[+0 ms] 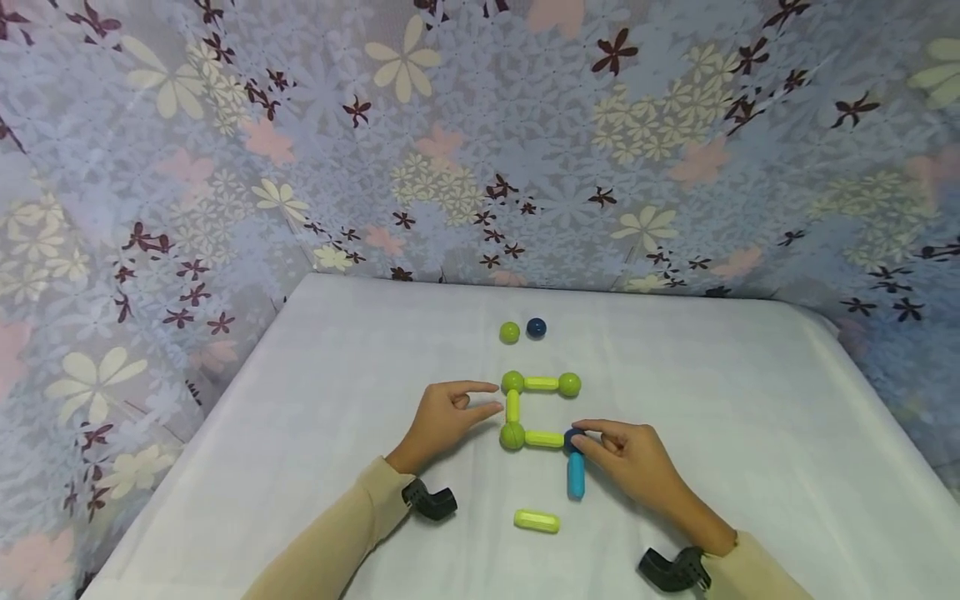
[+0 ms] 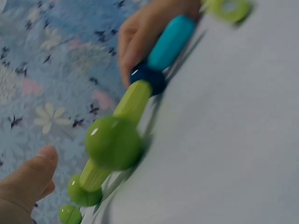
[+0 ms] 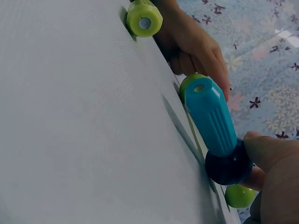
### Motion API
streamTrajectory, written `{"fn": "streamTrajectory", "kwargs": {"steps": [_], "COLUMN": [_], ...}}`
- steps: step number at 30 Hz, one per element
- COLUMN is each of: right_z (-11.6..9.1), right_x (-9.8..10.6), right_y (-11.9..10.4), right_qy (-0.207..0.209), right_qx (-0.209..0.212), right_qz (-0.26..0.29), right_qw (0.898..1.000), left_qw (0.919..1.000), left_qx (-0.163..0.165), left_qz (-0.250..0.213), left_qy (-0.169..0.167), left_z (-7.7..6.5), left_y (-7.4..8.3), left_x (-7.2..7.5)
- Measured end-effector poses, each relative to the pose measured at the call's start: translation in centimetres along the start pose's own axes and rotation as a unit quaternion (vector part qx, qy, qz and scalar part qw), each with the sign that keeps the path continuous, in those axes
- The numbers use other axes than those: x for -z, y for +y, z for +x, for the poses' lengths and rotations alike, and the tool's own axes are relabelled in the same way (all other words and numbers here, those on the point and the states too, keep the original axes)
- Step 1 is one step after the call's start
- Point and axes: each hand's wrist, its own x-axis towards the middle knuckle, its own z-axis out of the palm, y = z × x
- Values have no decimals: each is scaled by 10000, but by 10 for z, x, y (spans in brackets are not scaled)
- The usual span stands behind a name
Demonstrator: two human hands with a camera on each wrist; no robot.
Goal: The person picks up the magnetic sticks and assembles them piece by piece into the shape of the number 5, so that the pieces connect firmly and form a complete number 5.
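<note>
The right hand [image 1: 630, 458] pinches the navy ball [image 3: 225, 169] at the green frame's [image 1: 513, 408] four o'clock, likely light, rigid, slick, best held by its sides, while the left hand [image 1: 442, 414], fingers parted, holds nothing at nine.

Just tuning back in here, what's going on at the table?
A person's right hand is pinching a dark blue ball at the corner of a small shape made of sticks and balls. A blue stick runs from that ball toward the person. The left hand is beside the shape's left side, fingers apart, holding nothing. A yellow-green stick lies loose nearer the person, and two loose balls, one green, one dark blue, sit beyond the shape.
</note>
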Motion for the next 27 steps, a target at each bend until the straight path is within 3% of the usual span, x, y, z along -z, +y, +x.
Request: {"fn": "streamTrajectory", "kwargs": {"steps": [7,15,22,27], "right_z": [-3,2,1,1], "right_x": [-2,-1,-3,-2], "right_y": [4,-3,-5,3], "right_qy": [-30,-51,-101,22], "right_qx": [53,114,44,108], "right_qz": [12,94,99,31], "right_qw": [10000,9999,9999,9999], "left_qw": [9985,9975,9980,9944], "left_qx": [319,279,401,273], "left_qz": [73,487,497,1020], "left_qy": [449,427,33,-110], "left_z": [48,109,125,130], "left_y": [-25,-39,-44,-47], "left_x": [4,11,9,-3]}}
